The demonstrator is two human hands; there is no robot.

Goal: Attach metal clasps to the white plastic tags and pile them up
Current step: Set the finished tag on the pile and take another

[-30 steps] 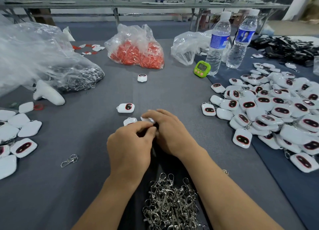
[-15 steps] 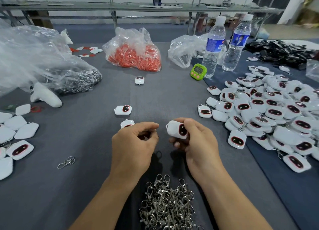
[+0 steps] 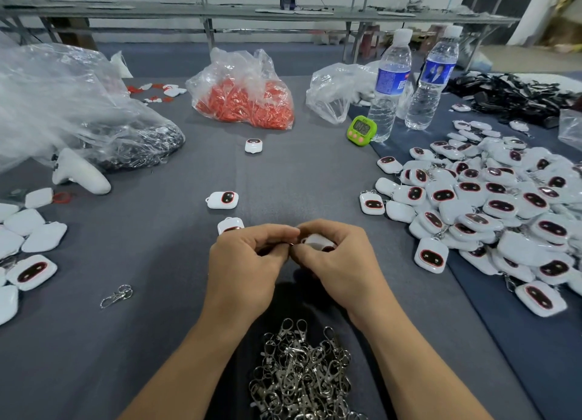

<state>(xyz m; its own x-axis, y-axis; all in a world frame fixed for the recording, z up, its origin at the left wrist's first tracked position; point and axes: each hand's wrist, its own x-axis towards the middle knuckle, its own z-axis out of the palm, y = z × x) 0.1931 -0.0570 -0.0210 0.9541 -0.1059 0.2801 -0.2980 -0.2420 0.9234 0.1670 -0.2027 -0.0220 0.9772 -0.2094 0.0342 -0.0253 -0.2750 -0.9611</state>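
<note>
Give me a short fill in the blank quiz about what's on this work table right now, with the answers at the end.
1. The timer is ____ in colour.
2. The number of water bottles standing beside it is ____.
3. The heap of loose metal clasps lies ____ the person's forearms.
4. The white tag being fitted is held in the ____ hand.
Answers: green, two, between, right.

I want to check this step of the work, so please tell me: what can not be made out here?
Head view:
clasp: only a small ring shows; fingers of the left hand cover the rest.
held tag: mostly under the right hand.
green timer: digits too small.
clasp heap: cut off by the bottom edge.
</note>
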